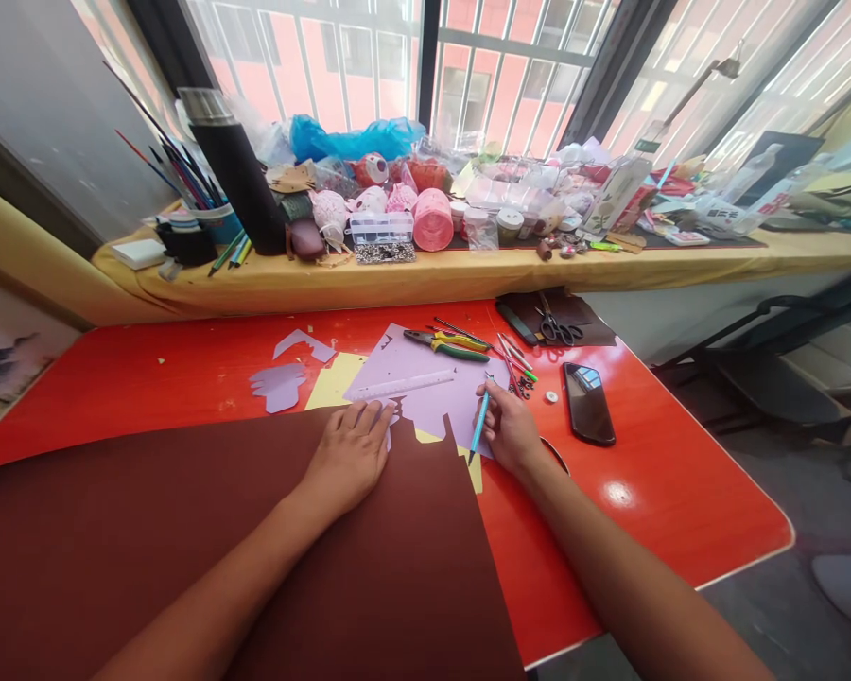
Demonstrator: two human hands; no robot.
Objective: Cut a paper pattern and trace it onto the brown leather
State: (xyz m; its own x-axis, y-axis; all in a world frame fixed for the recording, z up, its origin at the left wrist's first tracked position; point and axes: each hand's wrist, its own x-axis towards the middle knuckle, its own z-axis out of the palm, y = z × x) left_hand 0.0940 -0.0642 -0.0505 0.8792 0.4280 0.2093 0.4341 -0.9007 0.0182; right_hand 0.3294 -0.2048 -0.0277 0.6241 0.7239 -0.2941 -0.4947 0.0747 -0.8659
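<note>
A large dark brown sheet (205, 501), perhaps leather, covers the near left of the table, and its far right edge is cut in notches. My left hand (351, 449) lies flat on that sheet, fingers stretched over its far edge and against a small lilac paper piece (391, 416). Held in my right hand (512, 427) is a light blue pen (479, 427), its dark tip pointing down beside the notched edge. Beyond the hands lie lilac paper (379, 364), a clear ruler (411, 383) and yellow paper (330, 380).
Pliers (460, 350), several pens (514, 355), scissors (559, 326) and a black phone (588, 405) lie on the red table (652, 511). Lilac cut-outs (280, 388) are at the left. A crowded window ledge (369, 274) holds a black flask (237, 180).
</note>
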